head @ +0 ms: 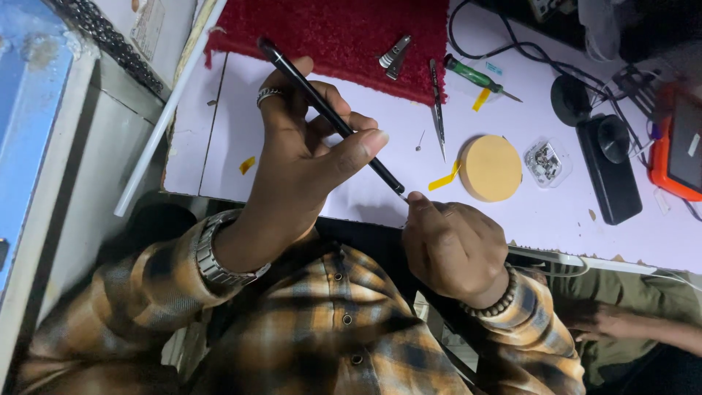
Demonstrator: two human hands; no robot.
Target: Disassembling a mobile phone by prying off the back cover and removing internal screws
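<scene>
- Screwdriver (329, 113), slim, black and pen-shaped, lies slanted from 11 o'clock down to 5 o'clock across the middle of the view, above the near edge of the pale bench (351, 197); its fine metal tip ends at the other hand's knuckles
- Left hand (303, 150) is closed round the black shaft, thumb pressed along it and fingers curled behind; a ring sits on one finger and a metal watch (219, 252) on the wrist
- Right hand (453, 249) is balled into a loose fist at 5 o'clock from the tip, wearing a bead bracelet; whatever it grips is hidden, so I cannot tell what it holds
- Bench edge runs just under both hands; open bare surface lies at 9 o'clock beside a white tube (164, 117)
- At 12 o'clock a red mat (336, 33) carries a small metal clip
- At 2 o'clock tweezers (437, 110) and a green-handled screwdriver (475, 77) lie near a round tan disc (490, 168), with a black phone (610, 172) further toward 3 o'clock
- Another person's arm (643, 325) shows at 4 o'clock, below the bench
</scene>
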